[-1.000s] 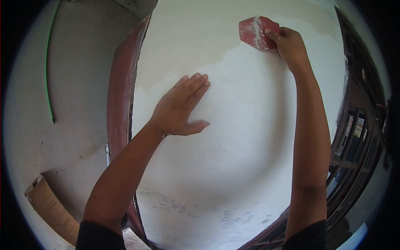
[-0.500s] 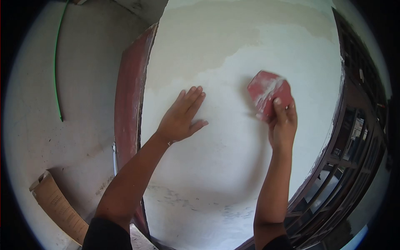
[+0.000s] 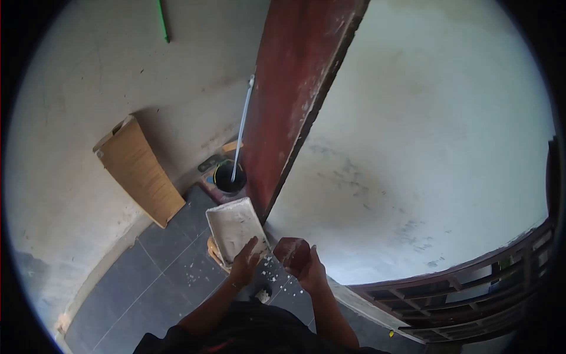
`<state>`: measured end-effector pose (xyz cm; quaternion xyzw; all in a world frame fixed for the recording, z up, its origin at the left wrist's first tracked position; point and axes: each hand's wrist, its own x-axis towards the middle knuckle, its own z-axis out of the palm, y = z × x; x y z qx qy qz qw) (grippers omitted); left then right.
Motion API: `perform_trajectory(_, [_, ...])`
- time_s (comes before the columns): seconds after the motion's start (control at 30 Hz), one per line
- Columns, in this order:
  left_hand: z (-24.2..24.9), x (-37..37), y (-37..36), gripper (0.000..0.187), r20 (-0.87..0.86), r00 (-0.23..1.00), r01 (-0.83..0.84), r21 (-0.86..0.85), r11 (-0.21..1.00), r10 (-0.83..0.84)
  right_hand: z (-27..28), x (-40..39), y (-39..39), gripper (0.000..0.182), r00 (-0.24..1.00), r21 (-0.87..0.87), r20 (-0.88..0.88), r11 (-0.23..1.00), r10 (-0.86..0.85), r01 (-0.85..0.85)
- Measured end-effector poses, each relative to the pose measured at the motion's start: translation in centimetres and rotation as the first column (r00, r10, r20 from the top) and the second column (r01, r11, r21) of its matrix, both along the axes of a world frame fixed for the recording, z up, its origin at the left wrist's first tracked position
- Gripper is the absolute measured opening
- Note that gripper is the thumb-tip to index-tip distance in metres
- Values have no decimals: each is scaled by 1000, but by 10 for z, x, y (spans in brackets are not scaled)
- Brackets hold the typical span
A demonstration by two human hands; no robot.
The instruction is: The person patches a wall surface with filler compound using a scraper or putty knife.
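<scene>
My right hand (image 3: 313, 276) grips a flat red piece (image 3: 289, 251) smeared with white, thumb along its right edge. Its exact kind does not show. My left hand (image 3: 243, 268) is open, fingers extended, and overlaps the near right part of a white rectangular tray (image 3: 221, 221) in this view. Whitish residue marks the inside of the tray, which sits low by the foot of the red-brown board.
A red-brown wooden panel (image 3: 289, 76) stands beside the white plastered wall (image 3: 436, 135). Behind the tray is a black bucket (image 3: 229, 177) with a pale stick (image 3: 243, 127). A cardboard box (image 3: 141, 174) leans at left. White crumbs dot the grey tiles (image 3: 171, 283). Dark latticework (image 3: 471, 295) lies right.
The view has swung down and left from the wall to the floor. Both hands have dropped away from the wall toward the tray; the right still holds the red piece.
</scene>
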<state>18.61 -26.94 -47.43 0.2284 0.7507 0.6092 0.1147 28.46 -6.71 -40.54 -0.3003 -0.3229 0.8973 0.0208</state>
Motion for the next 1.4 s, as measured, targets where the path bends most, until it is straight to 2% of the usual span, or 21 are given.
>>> perform_trajectory(0.1, [-30,23,-58,59,198,975,-108,4,994,105,-33,2,-43,53,975,45,132,982,178,-185])
perform_trajectory(0.13, [-35,24,-79,61,207,967,-144,-40,989,149,-44,-2,-58,52,964,48,142,972,223,-231])
perform_trajectory(0.2, [-45,35,-115,62,266,938,-199,-115,973,223,-50,-8,-88,46,962,-42,206,984,180,-176])
perform_trajectory(0.23, [-45,36,-130,63,286,920,-244,-118,963,269,-60,-11,-100,46,945,-64,245,976,218,-209])
perform_trajectory(0.3, [-60,45,-155,63,317,886,-308,-140,941,337,-84,-21,-120,37,936,134,304,965,177,-226])
perform_trajectory(0.33, [-73,48,-164,63,353,857,-347,-146,926,377,-98,-29,-127,37,925,117,323,962,199,-247])
perform_trajectory(0.4, [-88,59,-177,63,411,813,-374,-171,911,411,-126,-33,-136,35,919,363,348,878,182,-311])
perform_trajectory(0.47, [-95,58,-182,68,542,728,-398,-165,902,420,-150,-43,-141,32,913,373,373,874,167,-312])
perform_trajectory(0.53, [-119,57,-181,69,561,704,-408,-182,895,435,-169,-55,-144,31,890,503,427,775,162,-382])
perform_trajectory(0.57, [-132,55,-180,70,565,691,-421,-193,886,451,-180,-62,-145,31,883,495,440,775,165,-392])
perform_trajectory(0.63, [-148,48,-174,72,591,662,-446,-184,876,461,-196,-77,-146,25,844,586,517,659,143,-471])
perform_trajectory(0.67, [-157,42,-170,74,607,642,-474,-165,865,468,-211,-83,-143,25,836,578,530,660,145,-480])
perform_trajectory(0.7, [-168,38,-167,74,617,631,-471,-177,864,470,-227,-88,-140,24,835,750,535,384,127,-539])
perform_trajectory(0.73, [-181,31,-164,72,617,620,-489,-180,853,485,-245,-97,-137,25,840,839,531,65,115,-539])
perform_trajectory(0.9, [-248,0,-142,74,699,551,-491,-169,855,455,-331,-131,-122,28,829,828,548,72,111,-556])
perform_trajectory(0.97, [-274,-12,-131,84,749,540,-474,-106,874,384,-350,-140,-119,27,812,812,569,62,134,-580])
perform_trajectory(1.13, [-324,-33,-113,91,808,472,-489,-93,868,352,-380,-151,-120,24,737,737,660,66,147,-673])
perform_trajectory(1.2, [-336,-37,-107,93,857,377,-539,-105,835,351,-386,-147,-120,23,741,737,654,90,152,-670])
perform_trajectory(1.4, [-341,-41,-99,98,889,357,-542,-52,839,286,-394,-154,-126,23,759,748,625,141,183,-649])
